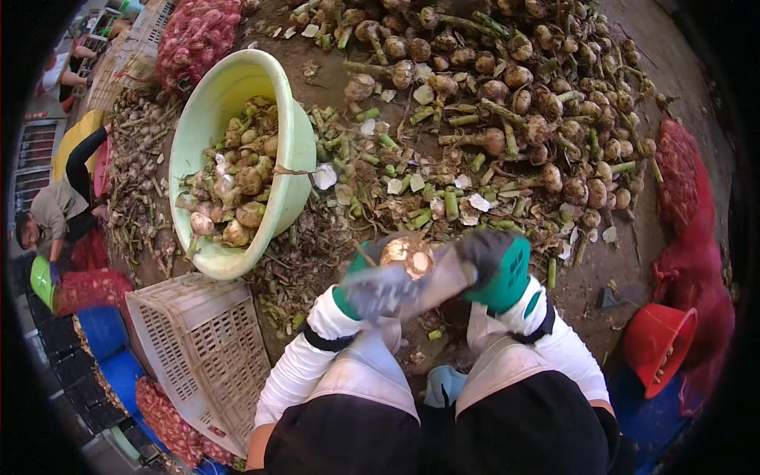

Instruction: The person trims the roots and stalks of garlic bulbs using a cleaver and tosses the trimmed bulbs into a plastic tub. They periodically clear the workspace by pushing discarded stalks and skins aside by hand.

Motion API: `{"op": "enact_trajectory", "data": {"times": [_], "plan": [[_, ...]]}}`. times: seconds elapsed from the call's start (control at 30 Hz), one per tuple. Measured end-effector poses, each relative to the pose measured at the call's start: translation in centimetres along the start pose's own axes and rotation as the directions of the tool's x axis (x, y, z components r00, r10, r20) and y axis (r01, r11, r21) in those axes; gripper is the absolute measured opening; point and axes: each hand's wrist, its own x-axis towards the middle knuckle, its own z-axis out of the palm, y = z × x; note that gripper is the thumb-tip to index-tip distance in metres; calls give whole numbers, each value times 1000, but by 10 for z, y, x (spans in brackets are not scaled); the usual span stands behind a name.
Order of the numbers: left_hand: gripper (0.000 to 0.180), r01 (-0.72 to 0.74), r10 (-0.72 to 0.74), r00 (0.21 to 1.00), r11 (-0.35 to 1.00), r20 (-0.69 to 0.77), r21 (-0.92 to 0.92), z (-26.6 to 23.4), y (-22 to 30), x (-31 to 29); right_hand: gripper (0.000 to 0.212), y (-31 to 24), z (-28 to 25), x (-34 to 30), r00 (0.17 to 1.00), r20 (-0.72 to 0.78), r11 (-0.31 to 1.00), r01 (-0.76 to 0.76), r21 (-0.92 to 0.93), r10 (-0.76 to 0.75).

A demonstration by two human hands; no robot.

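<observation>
My left hand (376,286), in a green and grey glove, is closed around a garlic bulb (408,256). A pale cut face on the bulb shows upward, and the fingers are smeared by motion. Close to its right, my right hand (497,267), gloved in green and dark grey, grips what looks like a knife (445,279). Its broad flat blade is blurred and reaches toward the bulb; the handle is hidden in the fist. Left of my hands, a pale green basin (299,162) stands tilted in view, holding trimmed garlic bulbs (247,178).
Garlic with stalks (546,119) is heaped ahead and right. Cut stems and peel (443,202) litter the ground. A white plastic crate (214,340) stands at left, a red bucket (659,348) lies at right by red mesh sacks (685,229). Another person (59,210) works far left.
</observation>
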Motion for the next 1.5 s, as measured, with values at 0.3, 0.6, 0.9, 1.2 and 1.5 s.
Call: {"op": "enact_trajectory", "data": {"times": [0.3,0.6,0.9,1.2,1.5], "plan": [[74,-43,499,852,-242,162,969,22,31,82,30,8,-19,16,765,468,57,-545,837,442],[39,-48,59,858,998,-510,35,8,9,59,33,15,-1,23,976,-111,834,-96,544,185],[62,-454,414,872,884,-260,-114,30,106,11,28,128,4,-37,665,-246,701,-602,382,705],[61,-374,451,779,892,-435,255,3,62,58,31,227,-13,50,770,-444,724,-614,-315,459],[71,-14,32,999,-554,38,832,-119,-44,18,46,28,14,39,987,-108,953,142,268,-117]]}}
